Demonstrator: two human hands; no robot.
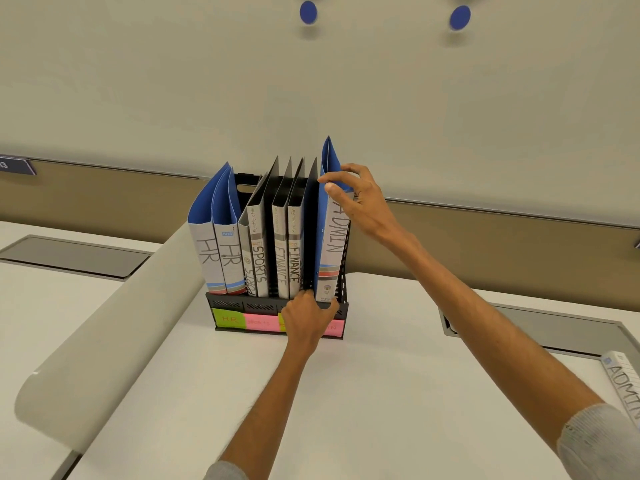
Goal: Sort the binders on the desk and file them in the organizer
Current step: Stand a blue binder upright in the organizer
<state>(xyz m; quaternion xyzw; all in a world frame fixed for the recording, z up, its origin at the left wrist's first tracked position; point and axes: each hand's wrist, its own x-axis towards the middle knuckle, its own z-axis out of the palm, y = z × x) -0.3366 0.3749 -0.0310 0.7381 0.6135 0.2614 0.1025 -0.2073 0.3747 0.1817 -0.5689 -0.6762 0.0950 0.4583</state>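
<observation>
A black mesh organizer (242,303) stands upright on the white desk, with coloured sticky labels along its front. It holds two blue HR binders (221,251), two SPORTS binders (258,258), two FINANCE binders (287,261) and a blue ADMIN binder (331,247) in the rightmost slot. My right hand (360,199) grips the top edge of that ADMIN binder. My left hand (306,315) presses on the organizer's front rail at the ADMIN slot, covering part of the labels. Another ADMIN binder (625,382) lies flat at the desk's right edge.
A curved grey divider panel (114,323) runs along the desk's left side. Recessed grey cable hatches sit at the left (72,254) and right (540,327). A beige wall panel with two blue dots (308,12) rises behind the desk.
</observation>
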